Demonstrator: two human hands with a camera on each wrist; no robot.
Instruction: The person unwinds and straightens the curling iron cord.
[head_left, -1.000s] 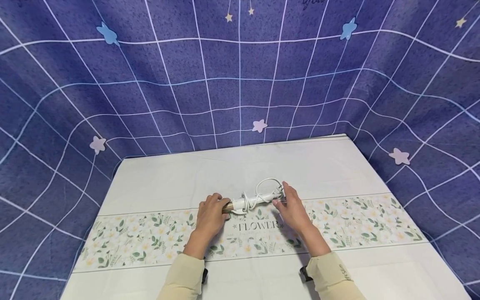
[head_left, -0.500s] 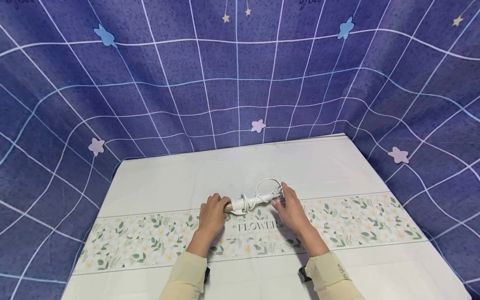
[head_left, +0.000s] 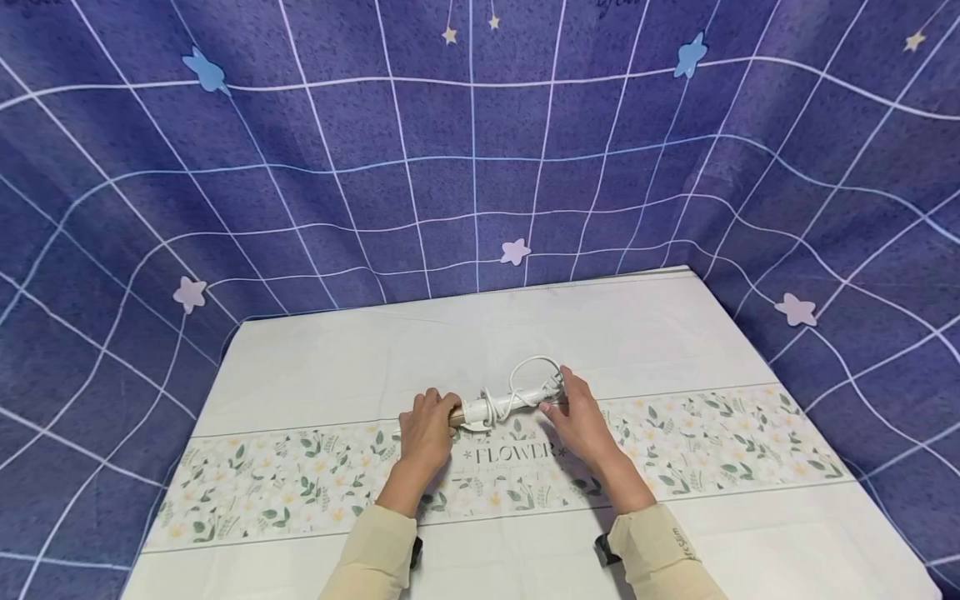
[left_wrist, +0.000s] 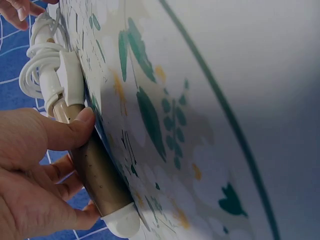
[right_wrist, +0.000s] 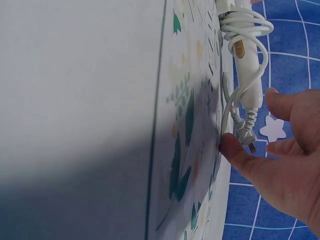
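A curling iron (head_left: pixel 527 398) lies across the floral band of the tabletop, with a white handle, a gold barrel (left_wrist: pixel 102 175) and a white tip (left_wrist: pixel 122 221). Its white cord (right_wrist: pixel 245 22) is wound around the handle, one loop standing out at the back. My left hand (head_left: pixel 426 429) grips the barrel, thumb on one side and fingers on the other. At the handle's far end, my right hand (head_left: pixel 585 423) is spread around the cord end and plug (right_wrist: pixel 246 137). Its thumb and fingers stand apart, right beside the cord.
The white table cover (head_left: pixel 337 350) carries a flower-print strip with the word FLOWER. A blue curtain (head_left: pixel 420 192) with grid lines and stars surrounds the back and sides. Dark straps (head_left: pixel 606 550) show at both cuffs.
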